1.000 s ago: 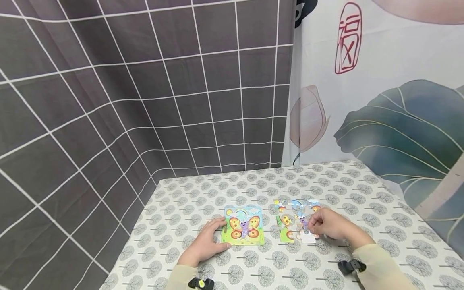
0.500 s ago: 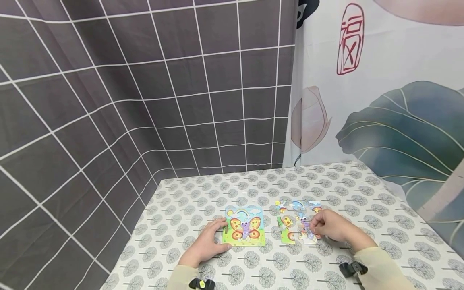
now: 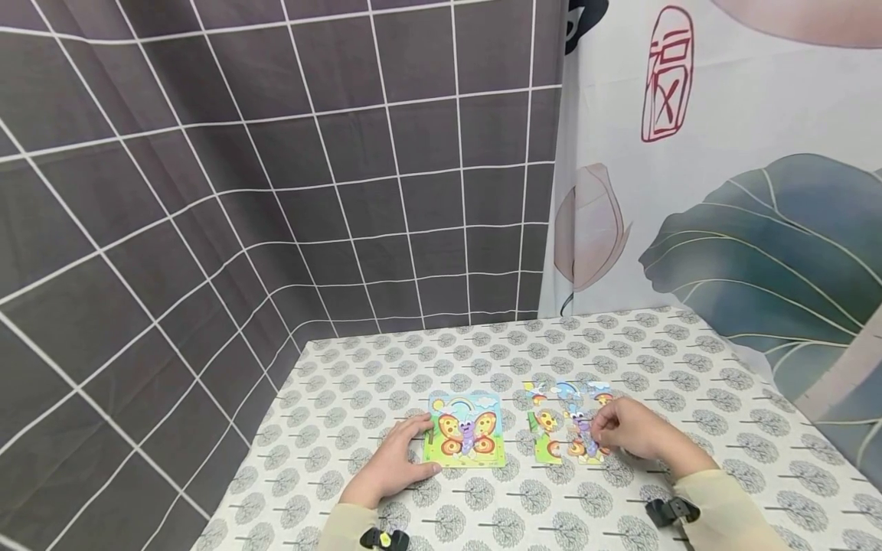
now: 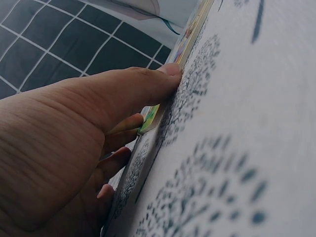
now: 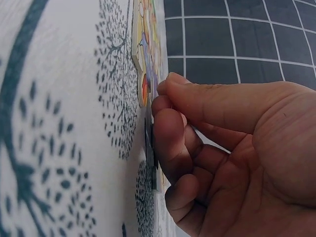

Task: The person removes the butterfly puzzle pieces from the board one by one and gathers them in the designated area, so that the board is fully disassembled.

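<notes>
A square butterfly picture board lies flat on the table. My left hand rests at its left side, thumb by the front edge and fingers on the left edge. In the left wrist view, the thumb touches the board's edge. To the right lie jigsaw puzzle pieces with the same butterfly, in columns with gaps between. My right hand is curled over the right-hand pieces, thumb and forefinger pinching a puzzle piece by its edge. The palm and fingers partly hide the pieces there.
A cloth printed with grey trees covers the table. A dark gridded curtain hangs along the back and left, and a white curtain with a lotus print on the right.
A white patch at the bottom of the right-hand pieces is now covered by coloured print beneath my right fingers. The right hand has barely moved. The left hand stays at the board.
</notes>
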`<state>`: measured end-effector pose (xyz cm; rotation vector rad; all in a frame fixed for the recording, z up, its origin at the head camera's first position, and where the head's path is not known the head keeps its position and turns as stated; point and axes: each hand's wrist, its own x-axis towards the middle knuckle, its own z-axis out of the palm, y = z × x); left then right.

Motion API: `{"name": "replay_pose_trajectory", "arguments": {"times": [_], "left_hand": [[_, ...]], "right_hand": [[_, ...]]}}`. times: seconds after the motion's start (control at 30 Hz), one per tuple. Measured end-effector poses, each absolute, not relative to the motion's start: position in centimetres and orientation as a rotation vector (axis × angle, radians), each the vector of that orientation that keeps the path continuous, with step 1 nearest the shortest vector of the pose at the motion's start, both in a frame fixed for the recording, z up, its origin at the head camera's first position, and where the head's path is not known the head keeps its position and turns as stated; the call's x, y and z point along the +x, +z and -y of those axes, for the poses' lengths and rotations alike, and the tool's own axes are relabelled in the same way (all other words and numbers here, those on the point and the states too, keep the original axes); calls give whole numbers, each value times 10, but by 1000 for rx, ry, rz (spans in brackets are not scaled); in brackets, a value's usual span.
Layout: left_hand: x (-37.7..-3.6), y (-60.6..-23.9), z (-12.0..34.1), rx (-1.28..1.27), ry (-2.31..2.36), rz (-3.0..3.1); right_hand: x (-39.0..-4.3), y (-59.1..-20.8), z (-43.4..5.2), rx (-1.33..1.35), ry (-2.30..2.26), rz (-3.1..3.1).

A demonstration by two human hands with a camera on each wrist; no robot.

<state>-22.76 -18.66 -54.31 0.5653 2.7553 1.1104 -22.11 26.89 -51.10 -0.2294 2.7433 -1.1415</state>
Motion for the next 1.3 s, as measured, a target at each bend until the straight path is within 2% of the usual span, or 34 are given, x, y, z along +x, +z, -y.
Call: {"name": "replay_pose_trajectory", "arguments": {"times": [0.37,0.97,1.3], "left_hand": [[-230,-544,187,581,1079,-2772],[-230,-546,188,569,1079,-2770],[-229,-544,187,573,1081,-2769]], "right_hand": [[-228,-502,-254,-330,-1183,-2730],[-245,-491,-174,-511,-1066,-2810],[-248,-503,-130,-585,-986,-2776]]}}
